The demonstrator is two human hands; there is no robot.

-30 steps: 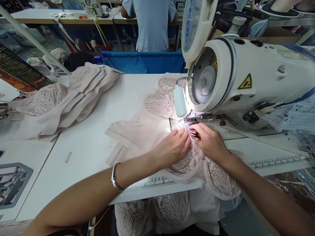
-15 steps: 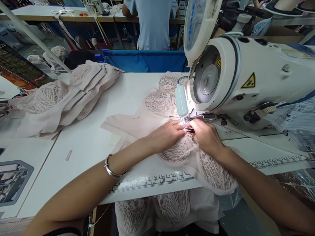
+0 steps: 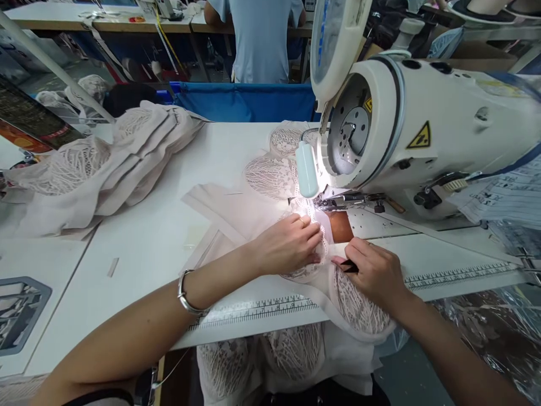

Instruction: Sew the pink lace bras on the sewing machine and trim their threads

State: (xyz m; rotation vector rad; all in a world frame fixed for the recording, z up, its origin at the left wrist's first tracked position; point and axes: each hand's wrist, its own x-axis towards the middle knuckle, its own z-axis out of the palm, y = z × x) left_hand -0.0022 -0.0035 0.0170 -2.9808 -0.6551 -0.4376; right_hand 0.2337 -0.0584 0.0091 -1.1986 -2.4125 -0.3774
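Under the lit needle area of a white sewing machine [image 3: 448, 121] lies a pale pink lace bra [image 3: 270, 177], spread over the table edge. My left hand [image 3: 291, 242] pinches the lace band between the cups, just in front of the presser foot [image 3: 325, 204]. My right hand [image 3: 374, 273] is closed around small dark thread snips [image 3: 349, 266], beside a cup [image 3: 359, 301] at the table's front edge. Its thumb and fingertips are close to the edge of the fabric. The tips of my left fingers are partly hidden in the lace.
More bras are piled on the left [image 3: 139, 152], and others hang below the table edge [image 3: 291, 352]. A ruler strip [image 3: 270, 309] runs along the front. A small lamp [image 3: 306, 169] hangs by the needle. A person in a light blue shirt [image 3: 262, 39] sits beyond the blue cloth [image 3: 249, 101].
My right hand with the snips has moved right and toward me, away from the needle. My left hand has shifted slightly toward me with the lace. The machine's round disc, blurred before, now shows its holes.
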